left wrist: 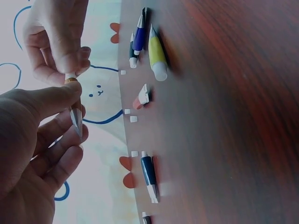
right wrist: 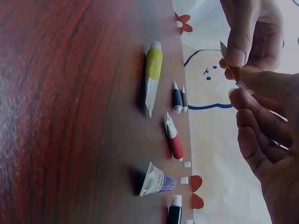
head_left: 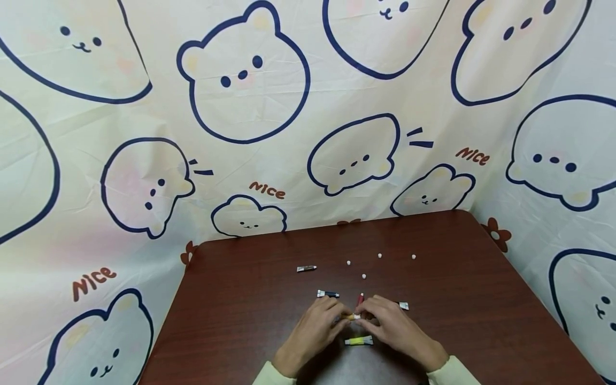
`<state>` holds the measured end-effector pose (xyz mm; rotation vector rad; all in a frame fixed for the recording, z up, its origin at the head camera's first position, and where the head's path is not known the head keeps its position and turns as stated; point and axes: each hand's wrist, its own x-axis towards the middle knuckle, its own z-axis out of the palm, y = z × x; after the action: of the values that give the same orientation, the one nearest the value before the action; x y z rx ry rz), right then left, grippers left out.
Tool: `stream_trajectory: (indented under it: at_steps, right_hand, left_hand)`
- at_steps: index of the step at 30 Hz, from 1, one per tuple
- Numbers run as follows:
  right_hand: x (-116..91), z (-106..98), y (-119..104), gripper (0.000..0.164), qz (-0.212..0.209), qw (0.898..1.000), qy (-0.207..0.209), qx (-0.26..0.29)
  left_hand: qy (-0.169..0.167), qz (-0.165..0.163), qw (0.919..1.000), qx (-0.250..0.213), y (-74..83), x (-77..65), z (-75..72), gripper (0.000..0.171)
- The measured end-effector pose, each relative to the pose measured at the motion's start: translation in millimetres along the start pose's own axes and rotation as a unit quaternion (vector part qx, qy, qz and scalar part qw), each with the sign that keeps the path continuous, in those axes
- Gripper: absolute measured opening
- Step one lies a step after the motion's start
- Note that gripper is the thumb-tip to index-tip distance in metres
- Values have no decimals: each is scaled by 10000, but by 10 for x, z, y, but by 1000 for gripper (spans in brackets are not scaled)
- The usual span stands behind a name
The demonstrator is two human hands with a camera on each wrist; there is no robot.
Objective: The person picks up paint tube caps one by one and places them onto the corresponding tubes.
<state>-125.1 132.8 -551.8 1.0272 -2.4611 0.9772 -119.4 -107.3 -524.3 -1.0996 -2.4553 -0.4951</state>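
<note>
My left hand (head_left: 317, 329) holds a small ochre paint tube (left wrist: 76, 112) by its body, thumb on top, the silver crimped end pointing back toward the palm. At the other end, the fingertips of my right hand (head_left: 397, 331) pinch the white cap (left wrist: 70, 75). Both hands are raised over the table, close together. A yellow paint tube (head_left: 359, 341) lies just below them in the head view. Beyond the fingers lies a red tube (right wrist: 174, 144) with no cap on its end. A purple tube (right wrist: 163, 182) shows in the right wrist view, hidden by my right hand in the head view.
On the brown table (head_left: 250, 321), a navy tube (head_left: 328, 294) and a dark tube (head_left: 306, 268) lie to the left. Another dark tube (right wrist: 175, 212) lies to the right. Several loose white caps (head_left: 363, 276) are scattered farther back. A printed cloth (head_left: 269, 160) hangs behind the table.
</note>
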Motion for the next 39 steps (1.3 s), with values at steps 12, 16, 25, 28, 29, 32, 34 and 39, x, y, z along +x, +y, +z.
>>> stream_trajectory:
  at_steps: [12, 16, 25, 28, 29, 32, 34, 39]
  right_hand:
    - [-2, 4, 2, 24, -55, 10000, 82, 3]
    - [0, 2, -2, 17, -10, 10000, 79, 19]
    - [12, -1, -6, 8, 132, 9998, 121, -122]
    - [7, -1, -8, 9, 178, 9997, 132, -70]
    - [4, -1, -6, 11, 168, 9997, 144, -42]
    - [-1, 1, 5, 21, 38, 9998, 197, 19]
    - [1, 6, 19, 25, -112, 9997, 234, 33]
    - [19, 21, 48, 27, -434, 9986, 305, 4]
  left_hand:
    - [-6, -88, 9999, -68, 10, -5, -6, 13]
    - [-13, -97, 9999, -81, 9, -6, -8, 13]
    - [28, -77, 9997, -209, 5, -15, 4, 13]
    - [17, -77, 9998, -180, 3, -17, 8, 13]
    - [9, -80, 9998, -155, 2, -17, 8, 12]
    - [13, -84, 9999, -123, -1, -18, 7, 13]
    - [13, -80, 9999, -135, -2, -19, 5, 13]
    - [13, -70, 9998, -170, -1, -20, 2, 12]
